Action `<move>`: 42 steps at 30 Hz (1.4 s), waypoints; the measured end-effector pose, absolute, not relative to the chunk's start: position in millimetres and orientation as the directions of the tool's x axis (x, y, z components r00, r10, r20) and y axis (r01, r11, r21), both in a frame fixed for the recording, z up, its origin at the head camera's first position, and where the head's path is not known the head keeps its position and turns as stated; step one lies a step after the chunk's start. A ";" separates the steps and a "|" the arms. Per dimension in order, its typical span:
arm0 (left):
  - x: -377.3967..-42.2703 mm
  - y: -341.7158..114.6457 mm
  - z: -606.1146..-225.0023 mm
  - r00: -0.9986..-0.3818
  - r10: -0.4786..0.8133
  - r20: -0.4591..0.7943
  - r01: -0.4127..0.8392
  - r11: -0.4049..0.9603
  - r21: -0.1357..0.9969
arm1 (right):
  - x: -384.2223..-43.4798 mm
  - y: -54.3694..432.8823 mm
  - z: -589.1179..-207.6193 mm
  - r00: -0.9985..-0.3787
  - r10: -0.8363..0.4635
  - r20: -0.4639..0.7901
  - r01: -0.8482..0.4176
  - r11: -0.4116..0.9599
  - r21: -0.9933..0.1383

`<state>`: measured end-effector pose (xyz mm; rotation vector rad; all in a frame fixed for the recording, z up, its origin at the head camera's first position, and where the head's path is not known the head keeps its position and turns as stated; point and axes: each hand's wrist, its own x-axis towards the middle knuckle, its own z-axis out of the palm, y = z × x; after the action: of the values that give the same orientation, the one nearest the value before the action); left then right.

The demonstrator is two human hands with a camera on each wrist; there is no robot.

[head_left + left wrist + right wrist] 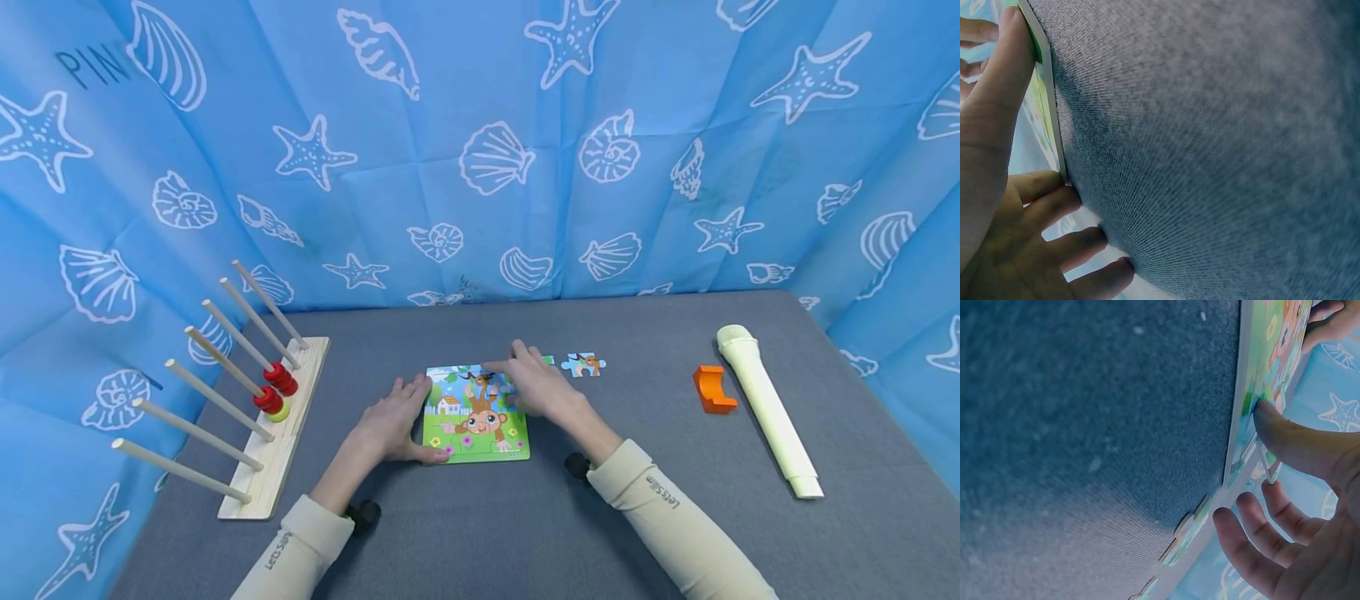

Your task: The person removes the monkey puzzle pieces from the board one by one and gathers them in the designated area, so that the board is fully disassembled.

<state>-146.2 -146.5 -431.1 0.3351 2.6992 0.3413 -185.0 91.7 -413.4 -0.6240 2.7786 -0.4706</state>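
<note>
two jobs at once: brace on one side, pinch on the other

puzzle board (480,458) lies flat mid-table between my hands, monkey picture up and right way round for me. left hand (393,423) isn't gripping: fingers spread at the left edge, thumb resting on the rim by the near-left corner, index tip at the far-left one. reads as a stop, so the board doesn't skate on the grey cloth (465,533) if i push from the other side.

right hand (536,385) is over the far-right part. small puzzle piece (1270,464) sits tilted between thumb and fingers; looks like a light pinch, probably to control its angle. index reaches left near the board's far edge.

two loose pieces (583,364) on the cloth just past my right hand, one partly hidden by it. handy pick-up side.

peg rack (273,458) with red rings (281,380) is well off left; orange block (714,390) beside white microphone-shaped thing (772,417), well off right. elbow room, i'd guess.
</note>
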 end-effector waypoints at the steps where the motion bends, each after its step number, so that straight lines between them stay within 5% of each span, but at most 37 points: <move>1: -146.4 -146.5 -431.3 -0.892 0.279 -0.355 0.183 0.942 0.281 | -185.3 92.0 -413.2 -0.875 -0.451 -0.174 -0.370 0.856 -0.361; 26: -146.8 -146.3 -432.2 -0.891 0.281 -0.358 0.190 0.945 0.267 | -186.6 98.4 -415.0 -0.876 -0.462 -0.140 -0.387 0.845 -0.368; 42: -144.5 -146.7 -431.0 -0.898 0.284 -0.336 0.186 0.937 0.295 | -195.2 143.2 -403.4 -0.883 -0.428 -0.194 -0.357 0.879 -0.315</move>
<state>-144.5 -146.7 -431.0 0.3426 2.7139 0.3623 -195.2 143.2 -403.4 -0.5940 2.7913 -0.3965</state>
